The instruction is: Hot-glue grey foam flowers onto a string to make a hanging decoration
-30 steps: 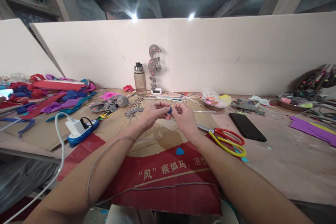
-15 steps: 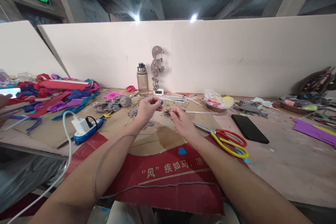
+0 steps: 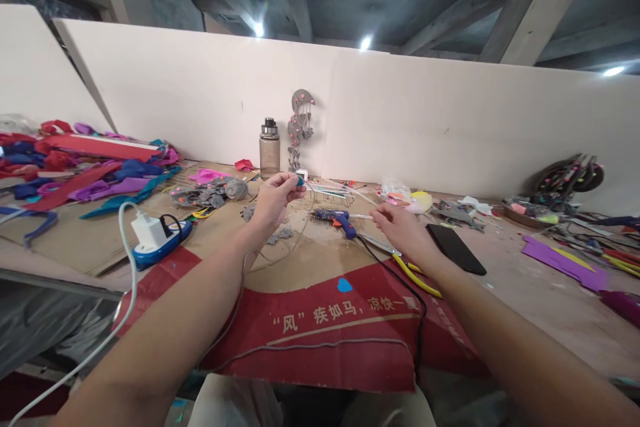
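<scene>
My left hand pinches a small blue piece between thumb and fingertips, above the middle of the table. Grey yarn hangs near these fingers and trails down past my left forearm. To the right, my right hand has its fingertips pressed together; what they hold, if anything, I cannot make out. Between both hands lies a blue glue gun, its clear stick running back behind my right fingers. Scissors with yellow and red handles lie partly hidden under my right forearm. A blue heart rests on the red cardboard.
A bottle and a grey hanging ornament stand by the white partition. A phone lies right, a blue power strip with a white charger left. Colourful fabric strips are heaped far left. A black cord crosses the cardboard.
My right hand has moved right, away from my left, uncovering the glue gun and its cord. It now covers part of the scissors. My left hand still pinches the blue piece; the view has shifted slightly.
</scene>
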Motion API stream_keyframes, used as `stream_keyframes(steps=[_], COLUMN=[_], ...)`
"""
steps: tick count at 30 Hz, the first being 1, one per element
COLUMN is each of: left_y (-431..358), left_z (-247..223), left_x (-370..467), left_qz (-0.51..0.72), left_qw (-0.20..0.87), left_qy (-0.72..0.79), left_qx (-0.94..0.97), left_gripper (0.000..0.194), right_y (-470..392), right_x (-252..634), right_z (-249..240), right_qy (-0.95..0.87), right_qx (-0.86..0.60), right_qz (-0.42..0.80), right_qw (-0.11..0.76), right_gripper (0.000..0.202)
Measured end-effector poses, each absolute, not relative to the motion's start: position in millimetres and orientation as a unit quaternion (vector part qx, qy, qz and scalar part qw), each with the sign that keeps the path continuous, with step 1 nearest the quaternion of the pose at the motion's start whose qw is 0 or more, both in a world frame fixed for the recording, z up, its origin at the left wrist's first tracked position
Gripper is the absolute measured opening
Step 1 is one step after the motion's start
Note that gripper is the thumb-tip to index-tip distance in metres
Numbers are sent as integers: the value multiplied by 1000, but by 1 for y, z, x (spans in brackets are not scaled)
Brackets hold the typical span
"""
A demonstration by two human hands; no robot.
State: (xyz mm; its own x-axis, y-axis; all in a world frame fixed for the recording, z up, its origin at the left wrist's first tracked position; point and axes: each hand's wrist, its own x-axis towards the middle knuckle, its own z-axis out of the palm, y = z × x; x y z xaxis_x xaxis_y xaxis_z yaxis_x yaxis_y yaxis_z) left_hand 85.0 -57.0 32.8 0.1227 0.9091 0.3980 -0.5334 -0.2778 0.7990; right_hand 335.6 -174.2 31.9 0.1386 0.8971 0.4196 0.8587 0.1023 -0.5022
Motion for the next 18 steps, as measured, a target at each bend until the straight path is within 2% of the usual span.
stream_keyframes(steps=[3, 6, 10, 14, 18], left_y=[-61, -65, -65, -64, -64], left_z=[35, 35, 33, 32, 33], left_x=[87, 88, 89, 88, 88], left_qz=[628, 614, 608, 606, 600], left_qw=[577, 582, 573, 571, 566], left_qy=[189, 190, 194, 205, 210], left_qx=[487, 498, 514, 515, 525], left_gripper=[27, 27, 28, 29, 30], right_y=[-198, -210, -189, -140, -105], right_x=[367, 376, 342, 299, 286], right_z=[22, 18, 22, 15, -2], right_qy=[-658, -659, -660, -611, -576], right_qx=[-703, -708, -714, -774, -799], right_qz=[-11, -17, -6, 70, 62], right_qw=[270, 253, 234, 150, 160], right_gripper=[25, 26, 34, 47, 28])
